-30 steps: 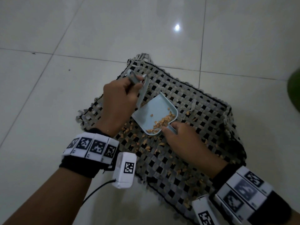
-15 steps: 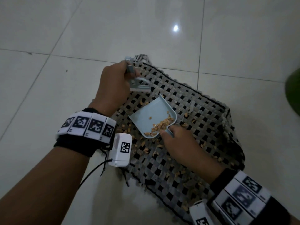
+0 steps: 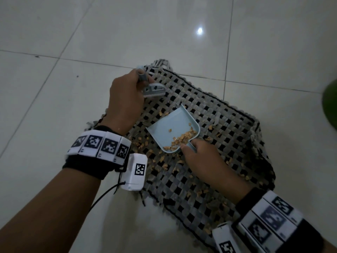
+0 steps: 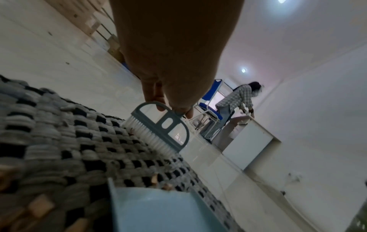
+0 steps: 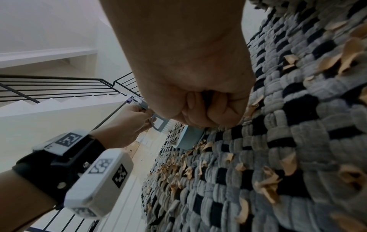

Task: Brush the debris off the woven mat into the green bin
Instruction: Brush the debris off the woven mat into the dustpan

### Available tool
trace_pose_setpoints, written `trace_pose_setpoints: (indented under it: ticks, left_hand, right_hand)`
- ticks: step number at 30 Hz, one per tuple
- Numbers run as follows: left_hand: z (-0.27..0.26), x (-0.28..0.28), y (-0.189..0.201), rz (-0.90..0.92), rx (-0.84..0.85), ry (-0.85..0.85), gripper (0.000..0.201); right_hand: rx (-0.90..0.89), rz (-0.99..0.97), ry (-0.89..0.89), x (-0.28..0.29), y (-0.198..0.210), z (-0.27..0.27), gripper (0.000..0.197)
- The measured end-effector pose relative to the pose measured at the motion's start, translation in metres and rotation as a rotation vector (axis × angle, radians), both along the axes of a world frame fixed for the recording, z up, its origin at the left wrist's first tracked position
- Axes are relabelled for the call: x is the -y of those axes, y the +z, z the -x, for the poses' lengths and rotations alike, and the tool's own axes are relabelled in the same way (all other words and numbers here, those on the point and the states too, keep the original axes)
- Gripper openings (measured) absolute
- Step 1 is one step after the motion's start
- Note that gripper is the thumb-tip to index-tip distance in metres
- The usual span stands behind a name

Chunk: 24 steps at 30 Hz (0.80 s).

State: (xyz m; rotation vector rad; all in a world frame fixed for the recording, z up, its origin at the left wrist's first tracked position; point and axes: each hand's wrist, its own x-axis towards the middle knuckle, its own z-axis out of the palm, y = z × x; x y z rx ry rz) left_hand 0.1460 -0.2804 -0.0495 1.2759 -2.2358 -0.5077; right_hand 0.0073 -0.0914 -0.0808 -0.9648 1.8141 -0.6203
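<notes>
A grey-and-black woven mat [image 3: 215,114] lies on the tiled floor, strewn with tan debris chips [image 3: 158,161]. My left hand [image 3: 127,95] grips a small grey brush [image 3: 154,90] at the mat's far left corner; its white bristles [image 4: 151,138] touch the weave. My right hand [image 3: 198,157] holds the handle of a light blue dustpan [image 3: 173,125] resting mid-mat, with a heap of chips [image 3: 184,139] near its handle end. In the right wrist view the fingers [image 5: 200,103] curl round the handle. A sliver of the green bin [image 3: 331,106] shows at the right edge.
Pale floor tiles [image 3: 54,42] surround the mat. In the left wrist view a person in a checked shirt [image 4: 236,100] bends over a white cabinet [image 4: 250,138] beside a blue chair [image 4: 210,97]. A staircase railing [image 5: 59,87] shows in the right wrist view.
My left hand has drawn the brush away from the dustpan's mouth up to the mat's far left corner. The dustpan and my right hand have stayed nearly still.
</notes>
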Motion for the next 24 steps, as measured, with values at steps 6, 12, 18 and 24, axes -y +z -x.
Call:
trace_pose_setpoints:
  ticks: [6, 12, 18, 24]
  left_hand:
    - [0.005, -0.043, -0.002, -0.037, 0.012, -0.002, 0.020]
    - [0.000, -0.039, 0.003, 0.052, -0.111, 0.085, 0.019]
    - [0.004, -0.034, 0.001, 0.014, 0.024, 0.025, 0.018]
    - [-0.002, -0.052, 0.004, 0.001, -0.034, 0.010, 0.018]
  right_hand:
    - [0.003, -0.007, 0.006, 0.000, 0.002, 0.001, 0.039]
    - [0.004, -0.007, 0.007, -0.002, 0.000, -0.002, 0.038]
    - [0.002, -0.002, 0.003, -0.003, -0.003, -0.003, 0.038]
    - [-0.017, 0.002, 0.008, -0.004, -0.001, -0.004, 0.037]
